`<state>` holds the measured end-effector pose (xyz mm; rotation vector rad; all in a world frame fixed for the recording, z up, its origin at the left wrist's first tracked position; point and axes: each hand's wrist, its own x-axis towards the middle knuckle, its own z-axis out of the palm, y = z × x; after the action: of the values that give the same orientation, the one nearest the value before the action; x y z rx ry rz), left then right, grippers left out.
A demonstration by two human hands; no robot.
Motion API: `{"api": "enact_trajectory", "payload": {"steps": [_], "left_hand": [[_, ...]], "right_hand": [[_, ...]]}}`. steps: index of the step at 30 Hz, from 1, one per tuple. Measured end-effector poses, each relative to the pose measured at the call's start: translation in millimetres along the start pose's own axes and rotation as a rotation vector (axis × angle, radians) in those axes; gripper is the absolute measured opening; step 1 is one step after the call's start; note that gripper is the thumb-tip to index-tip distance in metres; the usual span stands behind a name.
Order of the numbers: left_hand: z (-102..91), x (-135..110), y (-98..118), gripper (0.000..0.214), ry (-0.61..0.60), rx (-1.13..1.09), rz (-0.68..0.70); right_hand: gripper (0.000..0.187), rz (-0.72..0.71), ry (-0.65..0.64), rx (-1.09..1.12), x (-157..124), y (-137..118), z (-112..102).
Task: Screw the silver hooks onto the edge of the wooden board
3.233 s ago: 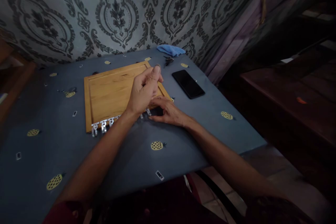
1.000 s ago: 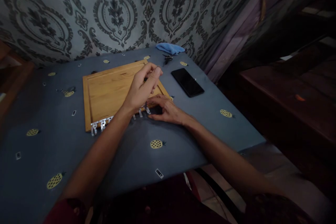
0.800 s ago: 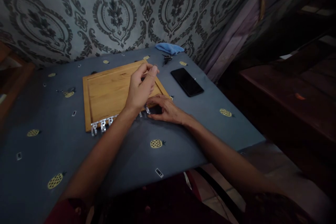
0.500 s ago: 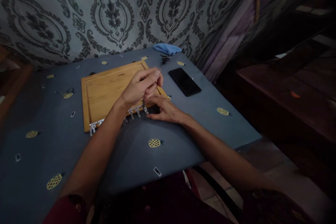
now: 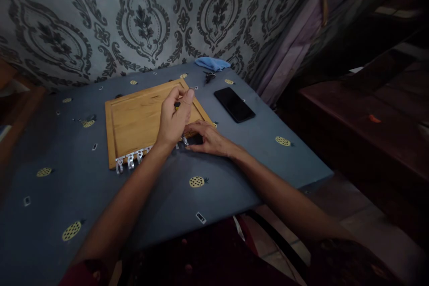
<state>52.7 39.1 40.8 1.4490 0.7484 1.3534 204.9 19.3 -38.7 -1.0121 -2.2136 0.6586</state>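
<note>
A wooden board [image 5: 137, 118] with a raised frame lies flat on the table. Along its near edge runs a metal hook rail [image 5: 140, 155] with several silver hooks. My left hand [image 5: 174, 116] is closed around a screwdriver [image 5: 177, 106], upright above the rail's right end. Only a bit of its black and yellow handle shows; the tip is hidden behind the hand. My right hand [image 5: 211, 139] pinches the right end of the rail against the board's edge, thumb and fingers on either side of the last hook.
A black phone [image 5: 234, 104] lies right of the board. Behind it are a small dark pair of scissors [image 5: 209, 77] and a blue cloth [image 5: 212, 64] near the wall. The blue tablecloth [image 5: 241, 178] has pineapple prints. A dark red bench [image 5: 362, 129] stands at the right.
My left hand has turned upright and shifted slightly left, bringing the screwdriver handle into sight and uncovering more hooks on the left. My right hand stays in place at the rail's end.
</note>
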Motion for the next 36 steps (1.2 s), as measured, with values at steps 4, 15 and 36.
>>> {"api": "enact_trajectory", "payload": {"steps": [4, 15, 36], "left_hand": [[0.6, 2.8, -1.2, 0.054, 0.011, -0.055, -0.038], [-3.8, 18.6, 4.6, 0.065, -0.389, -0.111, -0.205], [-1.8, 10.0, 13.6, 0.056, 0.012, -0.157, 0.032]], "right_hand": [[0.051, 0.003, 0.005, 0.008, -0.2, -0.1, 0.4], [0.048, 0.002, -0.011, -0.015, 0.8, 3.6, -0.2], [0.052, -0.023, 0.024, 0.026, -1.3, 8.1, 3.6]]}}
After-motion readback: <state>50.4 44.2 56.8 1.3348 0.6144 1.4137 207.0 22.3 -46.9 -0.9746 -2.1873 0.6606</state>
